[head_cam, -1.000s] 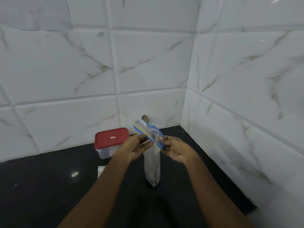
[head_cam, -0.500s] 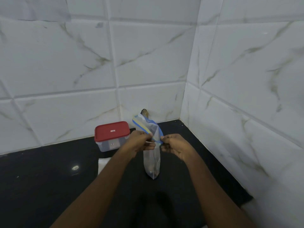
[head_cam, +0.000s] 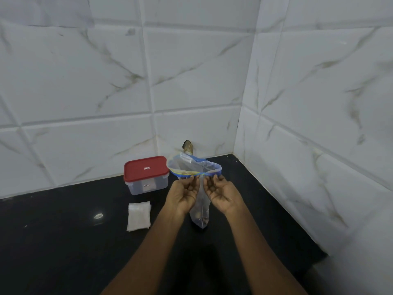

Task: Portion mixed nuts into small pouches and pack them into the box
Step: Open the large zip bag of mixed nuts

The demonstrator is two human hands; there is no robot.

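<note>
A clear zip bag (head_cam: 197, 167) with a blue and yellow seal strip hangs upright over the black counter, its mouth spread into a wide loop. A few nuts lie at its bottom (head_cam: 201, 219). My left hand (head_cam: 184, 193) and my right hand (head_cam: 221, 193) each pinch the near edge of the mouth, palms up, close together. Left of the bag stands a clear plastic box (head_cam: 146, 185) shut with a red lid (head_cam: 145, 168). A small stack of clear pouches (head_cam: 138, 216) lies flat in front of the box.
The black counter (head_cam: 53, 231) meets white marble-tiled walls at the back and right, forming a corner (head_cam: 236, 154). A small brown fitting (head_cam: 187, 145) sticks out of the back wall just behind the bag.
The bag's mouth, pinched nearly flat before, is now pulled wide into a loop. Both hands turned palms up. The view tilted down, revealing the pouch stack.
</note>
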